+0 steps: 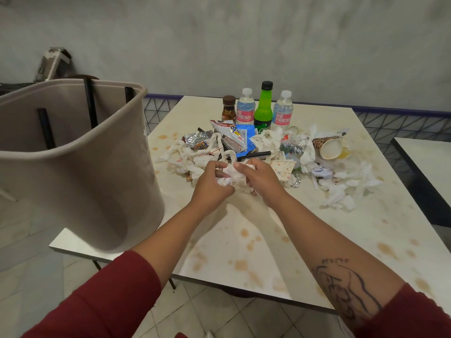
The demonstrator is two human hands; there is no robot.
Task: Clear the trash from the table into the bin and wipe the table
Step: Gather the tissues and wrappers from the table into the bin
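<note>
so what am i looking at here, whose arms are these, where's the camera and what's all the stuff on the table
There is no machine: a person wears one camera on the head, looking down at their own arms. The left hand and right hand both grip a wad of white tissue. The stained table holds a heap of crumpled tissues, snack wrappers and a paper cup on its side. Behind stand a brown bottle, a green bottle and two water bottles. A beige bin is at the table's left edge.

Soft even light, faint shadows (edges bowed by wide-angle)
</note>
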